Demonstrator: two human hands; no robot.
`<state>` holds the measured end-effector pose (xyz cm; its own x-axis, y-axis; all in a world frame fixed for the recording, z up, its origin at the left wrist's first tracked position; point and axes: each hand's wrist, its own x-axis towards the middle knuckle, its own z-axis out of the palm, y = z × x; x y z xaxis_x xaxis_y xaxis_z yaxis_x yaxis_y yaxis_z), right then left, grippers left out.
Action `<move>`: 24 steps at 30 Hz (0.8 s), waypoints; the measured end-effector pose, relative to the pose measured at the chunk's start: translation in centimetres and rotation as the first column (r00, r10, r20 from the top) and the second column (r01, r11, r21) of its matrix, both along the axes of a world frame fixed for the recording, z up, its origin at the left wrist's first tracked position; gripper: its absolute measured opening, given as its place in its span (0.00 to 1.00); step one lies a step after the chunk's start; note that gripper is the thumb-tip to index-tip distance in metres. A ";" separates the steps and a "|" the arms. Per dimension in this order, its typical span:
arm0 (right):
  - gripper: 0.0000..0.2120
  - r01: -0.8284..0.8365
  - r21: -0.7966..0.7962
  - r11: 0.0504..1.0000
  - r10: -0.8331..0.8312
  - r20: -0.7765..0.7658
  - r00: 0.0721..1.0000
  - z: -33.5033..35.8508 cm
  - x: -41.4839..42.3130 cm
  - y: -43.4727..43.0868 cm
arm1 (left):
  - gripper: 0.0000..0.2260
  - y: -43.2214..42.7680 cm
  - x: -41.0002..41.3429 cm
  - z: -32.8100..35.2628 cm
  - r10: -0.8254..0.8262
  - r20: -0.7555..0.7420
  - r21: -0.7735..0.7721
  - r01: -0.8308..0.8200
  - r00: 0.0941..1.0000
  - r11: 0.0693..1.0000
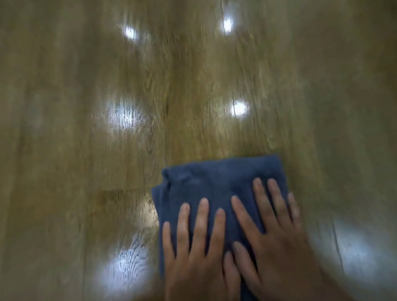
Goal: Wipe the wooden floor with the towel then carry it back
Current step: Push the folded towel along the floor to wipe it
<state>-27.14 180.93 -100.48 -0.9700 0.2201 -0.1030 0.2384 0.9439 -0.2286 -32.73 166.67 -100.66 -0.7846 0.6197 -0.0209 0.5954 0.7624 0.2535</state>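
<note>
A folded blue towel (219, 182) lies flat on the wooden floor (60, 147), low in the middle of the view. My left hand (197, 261) presses on its left half with the fingers straight and spread. My right hand (267, 238) presses on its right half the same way, fingers pointing away from me. The two thumbs touch over the towel's near part, and the hands hide its near edge. The floor around the towel is blurred by motion.
Glossy light-brown planks run away from me in every direction. Several bright reflections of ceiling lights (121, 117) dot the boards ahead and beside the towel. No other object is in view.
</note>
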 end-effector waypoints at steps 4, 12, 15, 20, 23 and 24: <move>0.31 0.033 -0.057 0.998 -0.035 -0.039 0.999 0.3 -5.3 2.2 | 0.27 2.6 -4.8 0.2 0.001 0.031 -0.001 -0.001 1.000 1.000; 0.31 0.106 -0.035 0.994 -0.107 -0.051 0.993 -0.1 -27.9 12.0 | 0.26 12.6 -26.7 0.0 0.106 0.003 -0.059 -0.105 0.994 0.993; 0.30 0.106 -0.014 0.994 -0.106 -0.071 0.992 -0.4 -32.5 13.9 | 0.26 14.7 -31.2 -0.3 0.111 0.009 -0.082 -0.110 0.994 0.991; 0.30 0.108 0.013 0.994 -0.108 0.007 0.994 0.1 -30.9 12.3 | 0.26 13.1 -29.1 0.2 0.074 -0.010 -0.106 -0.075 0.997 0.992; 0.30 0.097 -0.003 0.995 -0.096 0.043 0.994 1.1 -25.8 8.7 | 0.26 9.4 -24.3 1.1 0.031 0.019 -0.122 -0.029 0.999 0.992; 0.30 0.104 0.000 0.995 -0.104 0.036 0.994 1.2 -23.2 7.0 | 0.26 7.7 -22.1 1.4 0.018 0.029 -0.110 -0.015 0.999 0.994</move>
<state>-50.38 187.91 -99.27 -0.9376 0.3192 -0.1379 0.3433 0.9130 -0.2202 -54.80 174.40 -99.30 -0.7927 0.5993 -0.1116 0.5758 0.7963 0.1856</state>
